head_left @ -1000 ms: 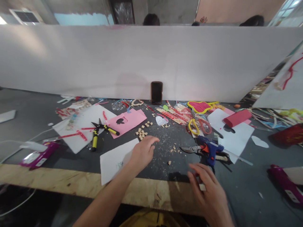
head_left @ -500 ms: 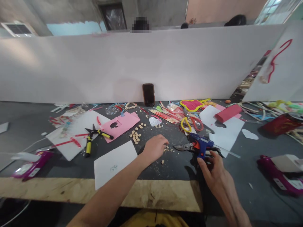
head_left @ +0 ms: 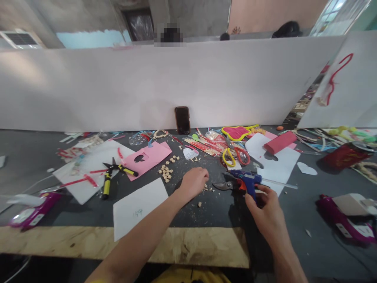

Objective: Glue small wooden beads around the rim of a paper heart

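My right hand is wrapped round the handle of a blue hot glue gun, with a clear glue stick poking out of its back. The gun lies just over a pair of pruning shears, whose curved blade shows to its left. My left hand has its fingers curled together above the dark tabletop; what they hold, if anything, is hidden. Small wooden pieces are clustered to its left, and crumbs lie by its fingertips. One small piece sits nearer to me.
Yellow-and-black pliers and pink card lie at left. Scissors, white paper and a red block are beyond my right hand. A phone leans on the white partition. A red can stands at right.
The glue gun, in my right hand, has moved slightly left and down over the shears. My left hand stays nearly in place. The whole view has shifted a little.
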Demonstrator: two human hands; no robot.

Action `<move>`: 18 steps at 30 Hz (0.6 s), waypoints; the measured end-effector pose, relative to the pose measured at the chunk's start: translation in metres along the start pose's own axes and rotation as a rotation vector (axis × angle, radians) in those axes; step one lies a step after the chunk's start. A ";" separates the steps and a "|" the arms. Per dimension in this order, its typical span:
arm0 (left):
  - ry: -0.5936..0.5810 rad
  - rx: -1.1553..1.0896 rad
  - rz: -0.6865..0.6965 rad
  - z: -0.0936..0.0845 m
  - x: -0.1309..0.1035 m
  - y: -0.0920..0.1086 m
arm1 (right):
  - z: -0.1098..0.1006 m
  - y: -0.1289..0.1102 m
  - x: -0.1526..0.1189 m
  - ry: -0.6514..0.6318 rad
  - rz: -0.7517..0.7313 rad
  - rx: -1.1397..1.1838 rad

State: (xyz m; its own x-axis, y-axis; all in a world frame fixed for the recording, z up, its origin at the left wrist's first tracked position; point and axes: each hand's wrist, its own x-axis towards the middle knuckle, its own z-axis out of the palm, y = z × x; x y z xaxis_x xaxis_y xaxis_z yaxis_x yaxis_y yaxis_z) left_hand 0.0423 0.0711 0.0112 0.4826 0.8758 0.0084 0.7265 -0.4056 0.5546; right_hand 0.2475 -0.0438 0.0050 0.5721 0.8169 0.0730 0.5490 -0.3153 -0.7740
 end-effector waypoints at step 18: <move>0.105 -1.251 -0.336 -0.008 -0.069 -0.010 | 0.009 -0.018 -0.062 -0.440 -0.083 0.475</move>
State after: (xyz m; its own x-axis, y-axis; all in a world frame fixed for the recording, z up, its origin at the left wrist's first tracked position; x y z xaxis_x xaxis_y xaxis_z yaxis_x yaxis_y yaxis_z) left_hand -0.0021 0.0165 0.0117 0.2857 0.9255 -0.2487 -0.1699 0.3043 0.9373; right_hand 0.1963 -0.0844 0.0087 0.1810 0.9826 -0.0421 0.1934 -0.0775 -0.9780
